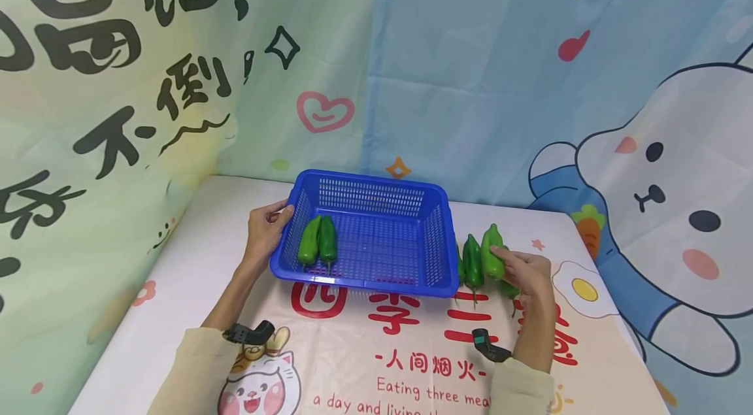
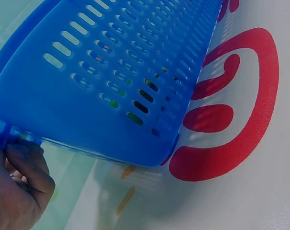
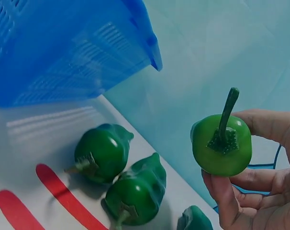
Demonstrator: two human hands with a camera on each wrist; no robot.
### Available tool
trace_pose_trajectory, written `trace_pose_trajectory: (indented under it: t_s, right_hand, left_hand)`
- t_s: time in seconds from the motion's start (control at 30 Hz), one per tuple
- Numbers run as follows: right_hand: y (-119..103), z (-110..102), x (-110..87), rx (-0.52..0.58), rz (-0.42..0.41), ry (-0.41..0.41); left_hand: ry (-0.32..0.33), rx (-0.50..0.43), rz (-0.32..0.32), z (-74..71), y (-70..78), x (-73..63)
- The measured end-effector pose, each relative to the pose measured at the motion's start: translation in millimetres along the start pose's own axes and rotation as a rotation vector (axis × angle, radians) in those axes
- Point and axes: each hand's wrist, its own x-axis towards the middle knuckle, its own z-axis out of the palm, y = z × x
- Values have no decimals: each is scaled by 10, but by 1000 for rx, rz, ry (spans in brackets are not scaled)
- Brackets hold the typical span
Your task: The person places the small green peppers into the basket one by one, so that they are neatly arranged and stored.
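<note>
My left hand [image 1: 267, 232] grips the left rim of a blue plastic basket [image 1: 376, 287]; the left wrist view shows its slotted side wall [image 2: 87, 110]. Two green peppers lie side by side in the basket's left part, a lighter one [image 1: 308, 242] and a darker one [image 1: 327, 242]. Right of the basket, my right hand [image 1: 529, 271] pinches a light green pepper [image 3: 221, 146] between thumb and fingers, its stem toward the wrist camera. Below it on the table lie a dark green pepper [image 1: 472, 261] and others, one partly hidden by the basket and one by my hand.
A printed cloth with red characters and drawings covers the table [image 1: 353, 349]. Behind it hangs a backdrop curtain [image 1: 459, 75] with cartoon figures and lettering. Each wrist wears a small black camera mount [image 1: 250, 333].
</note>
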Motion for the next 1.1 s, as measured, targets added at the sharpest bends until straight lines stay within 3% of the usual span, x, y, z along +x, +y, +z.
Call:
trace_pose_trajectory:
  t_s: [0.47, 1.1]
  right_hand:
    - [-41, 170, -86, 5, -42, 11]
    - [-120, 229, -172, -27, -101, 17]
  left_hand:
    - [15, 19, -2, -6, 4, 18]
    - [5, 20, -5, 7, -14, 5]
